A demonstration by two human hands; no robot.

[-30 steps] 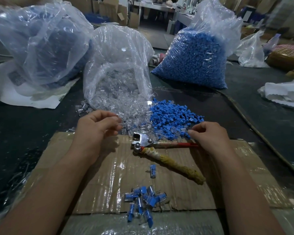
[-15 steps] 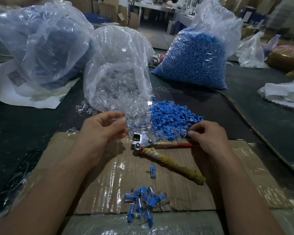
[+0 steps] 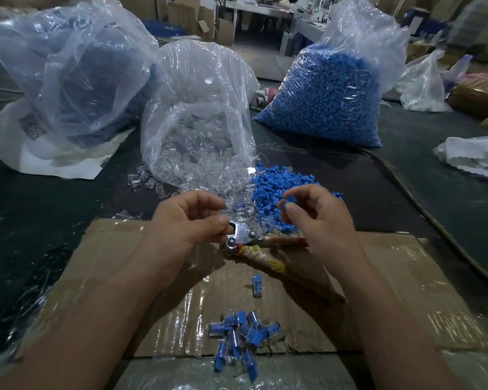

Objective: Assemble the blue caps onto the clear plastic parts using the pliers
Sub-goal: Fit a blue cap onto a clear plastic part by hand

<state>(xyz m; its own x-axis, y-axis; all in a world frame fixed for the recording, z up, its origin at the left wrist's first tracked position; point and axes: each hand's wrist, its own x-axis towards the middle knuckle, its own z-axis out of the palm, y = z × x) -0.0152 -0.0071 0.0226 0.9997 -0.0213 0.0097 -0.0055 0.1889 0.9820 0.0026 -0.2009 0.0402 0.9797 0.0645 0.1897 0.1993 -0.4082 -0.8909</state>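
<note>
The head camera shows me the loose blue caps [image 3: 282,187] as small matte blocks heaped on the dark table [image 3: 54,220]. They lie right beside a glittering spill of clear plastic parts [image 3: 209,175] running out of an open clear bag [image 3: 203,108]. The pliers [image 3: 243,238] lie flat on the taped cardboard sheet [image 3: 406,277], bright metal head to the left, one handle red and the other wound in yellowish wrapping, both trailing right. Both forearms come up from the bottom edge, hands raised over the near side of the piles. The right hand [image 3: 321,223] pinches a single blue cap [image 3: 289,202] between thumb and forefinger, its other fingers loosely curled behind; that cap is lifted off the heap, just in front of it. The left hand [image 3: 189,220] is curled, fingertips bent toward the thumb right above the pliers' head. Something clear may sit between them, but against the clear spill behind I cannot tell whether it grips a part or nothing. The hands are near each other but apart. Nearer to me on the cardboard lies a cluster of assembled pieces [image 3: 240,336], clear bodies with blue inside, and one lone piece [image 3: 257,285] lies between that cluster and the pliers. Farther back stands a full bag of blue caps [image 3: 330,94], and at the left a hazy bag [image 3: 68,66] with dark blue contents.
</note>
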